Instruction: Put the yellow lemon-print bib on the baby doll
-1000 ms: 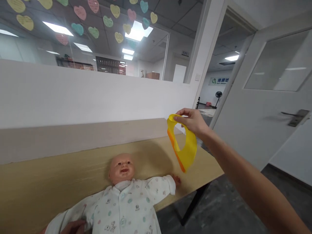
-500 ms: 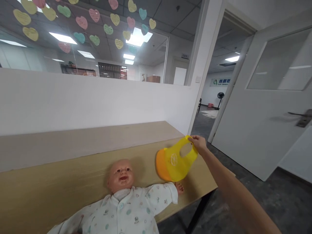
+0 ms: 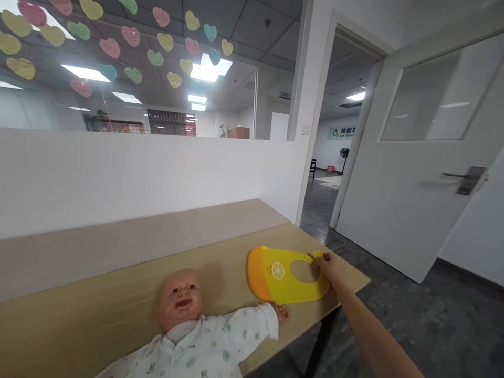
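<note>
A yellow baby bib (image 3: 283, 289) with an orange pocket and a white citrus print lies flat on the table near its right end. My right hand (image 3: 331, 266) pinches the end of the bib's neck strap, fingers closed on it. Beside the bib, a baby doll (image 3: 183, 299) in a white patterned top lies on its back. The doll's outstretched hand is close to the bib's lower edge. My left hand is out of view.
The wooden table (image 3: 98, 294) runs along a low white wall (image 3: 137, 178) with a window above. A white door (image 3: 394, 194) stands open at the right, and a dark table leg (image 3: 321, 341) shows below the table's edge.
My right hand has lowered the neck end of the bib, so the bib went from raised and tilted to flat on the table. The camera view has shifted slightly.
</note>
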